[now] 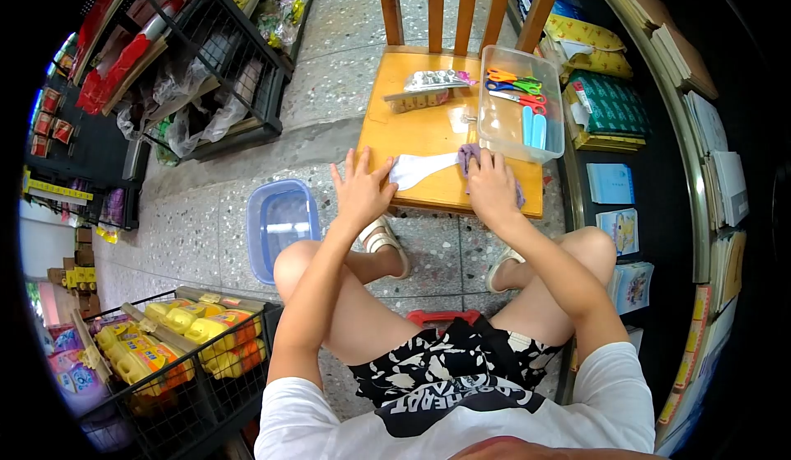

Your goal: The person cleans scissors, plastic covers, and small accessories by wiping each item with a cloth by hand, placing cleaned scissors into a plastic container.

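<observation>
Fingers (351, 163) of the left hand (362, 191) are spread wide, palm down at the near left edge of the seat; thumb and index finger lie at the left end of a white cloth (420, 168). Whether they pinch it or only press it, cannot tell. Right hand (493, 188): fingers curled, close together, over a bunched purple cloth (466, 157), which shows on both sides of them; grip underneath hidden. White cloth lies flat between the two hands, its narrower right end reaching the purple cloth.

Both cloths are on the wooden seat (445, 191) of a chair, near its front edge. Blue basin (257, 241) stands on the speckled floor (206, 221), left of the person's left knee.

Farther back on the seat, at the right: clear plastic box (498, 127), overhanging the right edge. It holds scissors (531, 99) with coloured handles and two light-blue items (534, 130), type unclear. Left of the box, two packs lie together: a silver one (435, 80) and one with tan contents (416, 100).

Beyond the seat rise the chair's back slats (436, 11). Farther left, a black wire rack (222, 56) holds plastic-wrapped goods.
</observation>
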### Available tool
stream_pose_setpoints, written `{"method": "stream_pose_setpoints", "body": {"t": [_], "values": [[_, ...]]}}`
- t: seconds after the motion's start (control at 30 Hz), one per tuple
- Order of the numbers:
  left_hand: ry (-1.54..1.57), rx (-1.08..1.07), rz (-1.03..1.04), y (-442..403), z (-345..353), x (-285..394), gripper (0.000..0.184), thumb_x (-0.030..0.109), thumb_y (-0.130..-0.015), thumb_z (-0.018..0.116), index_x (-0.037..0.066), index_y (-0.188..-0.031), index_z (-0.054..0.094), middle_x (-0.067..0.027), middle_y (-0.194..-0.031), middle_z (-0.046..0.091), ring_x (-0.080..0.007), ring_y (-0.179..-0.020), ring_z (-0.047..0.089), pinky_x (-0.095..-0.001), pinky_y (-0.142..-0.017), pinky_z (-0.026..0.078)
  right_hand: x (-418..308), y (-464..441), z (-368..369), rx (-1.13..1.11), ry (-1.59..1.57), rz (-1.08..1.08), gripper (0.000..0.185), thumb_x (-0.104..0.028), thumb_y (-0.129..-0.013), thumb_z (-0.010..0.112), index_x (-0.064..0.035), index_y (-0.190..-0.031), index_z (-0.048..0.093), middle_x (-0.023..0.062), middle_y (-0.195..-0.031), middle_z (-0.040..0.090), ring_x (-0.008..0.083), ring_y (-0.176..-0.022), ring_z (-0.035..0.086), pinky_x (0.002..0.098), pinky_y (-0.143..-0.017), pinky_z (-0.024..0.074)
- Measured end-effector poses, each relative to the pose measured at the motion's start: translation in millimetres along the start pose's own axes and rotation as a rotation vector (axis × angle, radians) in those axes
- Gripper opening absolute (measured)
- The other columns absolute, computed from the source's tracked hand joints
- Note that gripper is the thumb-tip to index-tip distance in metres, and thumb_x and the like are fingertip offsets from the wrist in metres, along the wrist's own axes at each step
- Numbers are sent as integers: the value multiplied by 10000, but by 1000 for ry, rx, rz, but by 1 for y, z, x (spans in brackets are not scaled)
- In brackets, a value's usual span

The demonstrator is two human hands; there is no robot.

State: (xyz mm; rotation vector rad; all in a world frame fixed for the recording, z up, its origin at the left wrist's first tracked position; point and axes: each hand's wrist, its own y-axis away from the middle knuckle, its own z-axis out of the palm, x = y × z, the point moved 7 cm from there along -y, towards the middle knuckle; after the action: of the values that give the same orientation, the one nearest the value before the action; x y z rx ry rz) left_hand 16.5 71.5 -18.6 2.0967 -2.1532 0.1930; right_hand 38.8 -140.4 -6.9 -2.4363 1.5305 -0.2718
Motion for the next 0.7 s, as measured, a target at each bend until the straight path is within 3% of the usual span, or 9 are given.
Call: {"method": "stream_pose_setpoints", "body": {"t": [0.2,0.3,0.4,0.5,0.7], "values": [[160,3,-15,-5,3,-7,503,226,-796,631,169,-1289,547,-191,-1461,322,-399,-1382,208,-641,-1076,110,13,8,-7,-37,-23,20,206,-110,-766,559,14,-912,634,114,-990,518,271,-982,500,357,-750,482],[351,95,147,-11,-3,1,532,151,-774,624,105,-1295,526,-187,-1445,353,-367,-1381,245,-558,-1106,144,12,8,-9,-29,-26,9,206,-107,-762,560,16,-910,634,118,-985,522,273,-985,504,358,-753,483],[280,48,272,-13,-4,24,521,113,-758,614,77,-1271,528,-174,-1381,438,-340,-1341,325,-507,-1114,174,11,9,-10,-24,-23,-5,208,-108,-761,558,14,-913,632,118,-984,525,272,-991,509,360,-762,484],[396,86,267,-26,1,36,458,97,-755,603,72,-1211,569,-149,-1241,544,-322,-1230,440,-493,-1066,247,10,8,-10,-24,-23,-13,212,-110,-762,557,12,-921,627,118,-988,527,271,-998,511,362,-774,484],[263,58,255,-48,5,53,325,136,-748,620,89,-1067,654,-108,-952,594,-278,-985,530,-415,-861,346,7,7,-10,-40,-37,-23,205,-107,-762,557,11,-917,619,118,-990,529,270,-1003,512,359,-776,485]]}}
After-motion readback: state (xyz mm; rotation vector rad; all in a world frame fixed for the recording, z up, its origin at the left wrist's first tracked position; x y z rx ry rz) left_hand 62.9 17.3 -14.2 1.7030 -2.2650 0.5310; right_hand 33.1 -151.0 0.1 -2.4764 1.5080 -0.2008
